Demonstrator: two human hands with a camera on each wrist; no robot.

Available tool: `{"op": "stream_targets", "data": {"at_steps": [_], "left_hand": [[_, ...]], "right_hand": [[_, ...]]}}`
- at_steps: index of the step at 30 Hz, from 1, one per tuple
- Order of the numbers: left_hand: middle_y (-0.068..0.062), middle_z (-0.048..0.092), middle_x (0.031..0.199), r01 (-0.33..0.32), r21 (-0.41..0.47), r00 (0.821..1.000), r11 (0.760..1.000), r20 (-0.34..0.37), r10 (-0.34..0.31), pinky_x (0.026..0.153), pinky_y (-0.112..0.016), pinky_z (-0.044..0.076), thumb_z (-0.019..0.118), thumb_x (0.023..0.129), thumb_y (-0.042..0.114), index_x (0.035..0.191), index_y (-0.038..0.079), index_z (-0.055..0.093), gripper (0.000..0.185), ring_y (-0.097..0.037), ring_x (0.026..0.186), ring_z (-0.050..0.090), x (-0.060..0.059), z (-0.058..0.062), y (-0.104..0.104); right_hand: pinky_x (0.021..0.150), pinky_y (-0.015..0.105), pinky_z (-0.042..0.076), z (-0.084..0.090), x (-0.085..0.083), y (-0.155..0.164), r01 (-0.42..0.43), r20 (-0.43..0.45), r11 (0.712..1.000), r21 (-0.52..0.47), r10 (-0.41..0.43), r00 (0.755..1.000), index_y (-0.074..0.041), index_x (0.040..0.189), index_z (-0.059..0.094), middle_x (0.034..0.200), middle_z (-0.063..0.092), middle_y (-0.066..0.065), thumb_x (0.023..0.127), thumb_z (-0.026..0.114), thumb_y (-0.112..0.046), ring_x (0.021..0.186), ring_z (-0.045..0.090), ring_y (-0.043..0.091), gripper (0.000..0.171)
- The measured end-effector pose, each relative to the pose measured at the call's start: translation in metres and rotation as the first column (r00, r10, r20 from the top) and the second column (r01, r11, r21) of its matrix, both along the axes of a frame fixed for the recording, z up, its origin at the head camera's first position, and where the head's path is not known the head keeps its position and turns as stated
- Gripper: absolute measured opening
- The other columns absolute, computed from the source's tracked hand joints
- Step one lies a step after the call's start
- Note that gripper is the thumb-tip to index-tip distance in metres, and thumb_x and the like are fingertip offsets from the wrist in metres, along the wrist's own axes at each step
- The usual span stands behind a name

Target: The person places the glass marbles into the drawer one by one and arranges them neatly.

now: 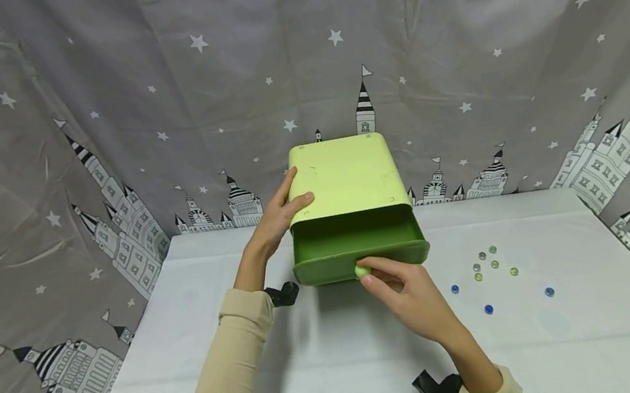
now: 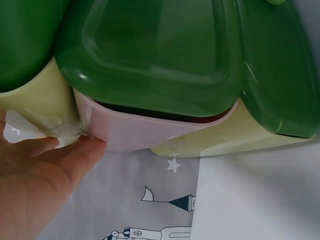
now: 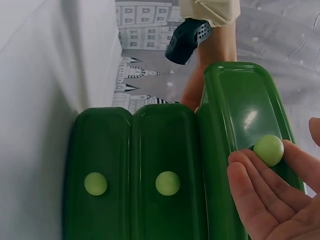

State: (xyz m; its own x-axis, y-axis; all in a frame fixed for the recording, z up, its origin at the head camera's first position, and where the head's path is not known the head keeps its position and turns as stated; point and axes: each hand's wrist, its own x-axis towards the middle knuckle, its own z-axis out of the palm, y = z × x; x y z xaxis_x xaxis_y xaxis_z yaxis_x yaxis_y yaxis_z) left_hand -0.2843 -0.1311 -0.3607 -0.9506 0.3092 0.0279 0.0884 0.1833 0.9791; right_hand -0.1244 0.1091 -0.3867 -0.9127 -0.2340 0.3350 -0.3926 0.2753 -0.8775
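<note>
Nearest the camera, the right hand reaches in from the lower right, its fingertips pinched on the pale round knob of the top drawer. That drawer stands partly drawn out of the light green drawer box, which sits on the white table near its far edge. The right wrist view shows two more dark green drawer fronts, each with its own knob, one beside the other; both look flush with the box.

Farther back, the left hand rests on the box's left side, thumb laid over the top edge and fingers along the wall. How hard it presses is unclear, since the left wrist view is too close and blurred to judge.

To do this step well, the pull on the knob should probably run straight along the drawer's line, level, while the left hand holds the light box so it neither slides nor tips.

To the right lie scattered glass beads, blue and greenish, well apart from the box. Behind hangs a grey curtain with stars and castles.
</note>
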Motion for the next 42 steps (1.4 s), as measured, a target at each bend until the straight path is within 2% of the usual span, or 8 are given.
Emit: {"op": "stream_targets", "data": {"at_steps": [3, 8, 18, 31, 40, 42], "left_hand": [[0.006, 0.004, 0.164, -0.001, 0.000, 1.000, 1.000, -0.014, 0.001, 0.114, -0.050, 0.022, 0.059, 0.097, 0.039, 0.156, 0.042, 0.014, 0.075, -0.017, 0.149, 0.004, -0.003, -0.005, -0.001], [0.008, 0.006, 0.163, -0.010, -0.005, 0.999, 1.000, -0.036, 0.010, 0.115, -0.050, 0.022, 0.060, 0.095, 0.045, 0.155, 0.046, 0.018, 0.073, -0.016, 0.148, 0.006, -0.002, -0.007, -0.001], [0.007, 0.008, 0.164, -0.011, -0.001, 0.999, 1.000, -0.053, 0.011, 0.116, -0.049, 0.019, 0.061, 0.095, 0.044, 0.157, 0.041, 0.018, 0.075, -0.017, 0.149, 0.006, 0.000, -0.007, -0.001], [0.008, 0.007, 0.163, -0.017, -0.004, 0.998, 1.000, -0.052, 0.017, 0.116, -0.047, 0.019, 0.060, 0.095, 0.043, 0.156, 0.044, 0.018, 0.073, -0.015, 0.148, 0.007, -0.002, -0.008, 0.000], [0.001, 0.003, 0.164, -0.002, 0.001, 1.000, 1.000, -0.029, 0.002, 0.116, -0.047, 0.019, 0.057, 0.098, 0.032, 0.159, 0.032, 0.013, 0.076, -0.021, 0.149, 0.005, -0.005, -0.007, -0.001], [0.003, 0.003, 0.164, -0.004, 0.005, 1.000, 1.000, -0.030, 0.004, 0.116, -0.047, 0.018, 0.058, 0.098, 0.033, 0.159, 0.034, 0.014, 0.075, -0.019, 0.149, 0.005, -0.005, -0.007, -0.001]], "right_hand": [[0.084, 0.032, 0.054, 0.000, 0.001, 0.000, 0.001, 0.005, 1.000, 0.013, -0.001, 1.000, -0.012, 0.122, 0.070, 0.114, 0.069, -0.003, 0.098, 0.064, -0.025, 0.098, 0.067, 0.009, 0.029], [0.083, 0.033, 0.054, 0.000, 0.003, 0.000, -0.005, 0.001, 0.999, 0.032, 0.005, 1.000, -0.013, 0.123, 0.070, 0.116, 0.069, -0.004, 0.099, 0.062, -0.027, 0.098, 0.067, 0.008, 0.029], [0.084, 0.033, 0.054, 0.001, 0.006, 0.002, -0.010, -0.022, 0.997, 0.082, 0.012, 1.000, -0.013, 0.126, 0.068, 0.118, 0.068, -0.005, 0.101, 0.059, -0.028, 0.098, 0.066, 0.007, 0.031], [0.085, 0.032, 0.054, -0.003, 0.009, 0.002, -0.009, -0.075, 0.995, 0.098, 0.017, 0.997, -0.010, 0.127, 0.067, 0.123, 0.067, -0.002, 0.100, 0.061, -0.026, 0.101, 0.065, 0.008, 0.032], [0.083, 0.032, 0.054, -0.003, 0.011, 0.004, 0.006, -0.099, 0.992, 0.124, 0.006, 0.995, -0.011, 0.130, 0.066, 0.123, 0.066, -0.003, 0.100, 0.060, -0.026, 0.100, 0.065, 0.007, 0.034], [0.082, 0.032, 0.054, -0.003, 0.013, 0.005, 0.013, -0.104, 0.992, 0.128, 0.000, 0.995, -0.011, 0.131, 0.066, 0.120, 0.067, -0.003, 0.100, 0.061, -0.025, 0.099, 0.065, 0.007, 0.034]]}}
